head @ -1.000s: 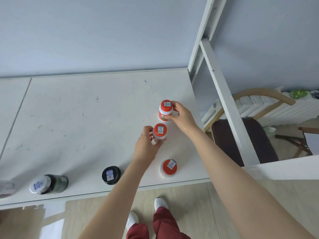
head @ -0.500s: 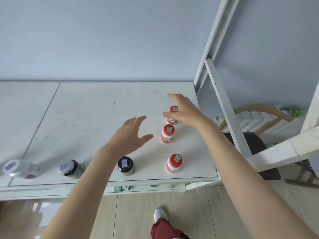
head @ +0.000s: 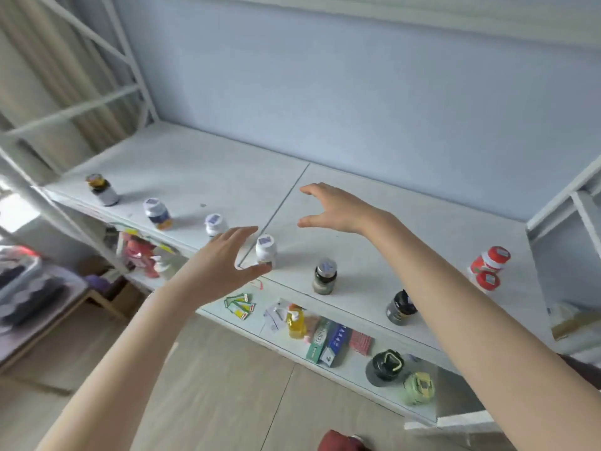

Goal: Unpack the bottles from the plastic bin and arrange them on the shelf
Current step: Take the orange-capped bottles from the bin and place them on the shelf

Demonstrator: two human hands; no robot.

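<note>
A row of bottles stands along the front of the white shelf [head: 374, 203]: a brown-capped bottle [head: 103, 190] far left, three white bottles [head: 156, 213] [head: 214, 224] [head: 266, 249], two dark jars [head: 324, 276] [head: 400, 306], and red-capped bottles [head: 490, 265] at the right end. My left hand [head: 224, 265] hovers with fingers spread beside the third white bottle, holding nothing. My right hand [head: 338, 208] floats above the shelf's middle, fingers loosely spread, empty. The plastic bin is not in view.
A lower shelf [head: 260, 330] carries small boxes, a yellow bottle [head: 296, 322], toothpaste boxes [head: 328, 343] and round items. White frame posts rise at the left [head: 130, 60] and right [head: 553, 203]. A low table [head: 39, 307] with dark things stands at the left.
Both hands let go of the red-capped bottles and opened. My view swung left, so the red bottles now stand far right and both hands hover over the shelf's middle.
</note>
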